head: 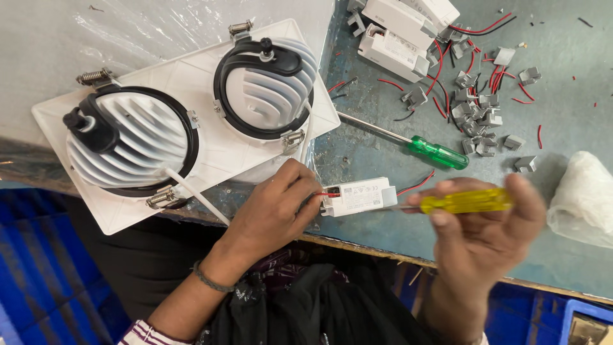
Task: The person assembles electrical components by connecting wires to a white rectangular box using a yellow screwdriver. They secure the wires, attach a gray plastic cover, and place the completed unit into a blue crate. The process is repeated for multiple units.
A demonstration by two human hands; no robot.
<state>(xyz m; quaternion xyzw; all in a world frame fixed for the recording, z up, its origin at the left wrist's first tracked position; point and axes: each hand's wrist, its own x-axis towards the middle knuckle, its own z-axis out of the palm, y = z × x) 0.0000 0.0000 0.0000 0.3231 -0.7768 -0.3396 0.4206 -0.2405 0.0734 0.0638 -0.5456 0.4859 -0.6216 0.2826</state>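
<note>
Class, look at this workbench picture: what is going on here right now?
A person works at a bench. The left hand pinches red wires at the end of a small white driver box. The right hand holds a yellow-handled screwdriver pointed at that box. A white twin downlight fitting lies beside them, with a green-handled screwdriver and loose grey connectors further back.

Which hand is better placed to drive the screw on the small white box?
Probably the right hand: it holds the yellow-handled screwdriver beside the small white driver box, which the left hand steadies.
</note>
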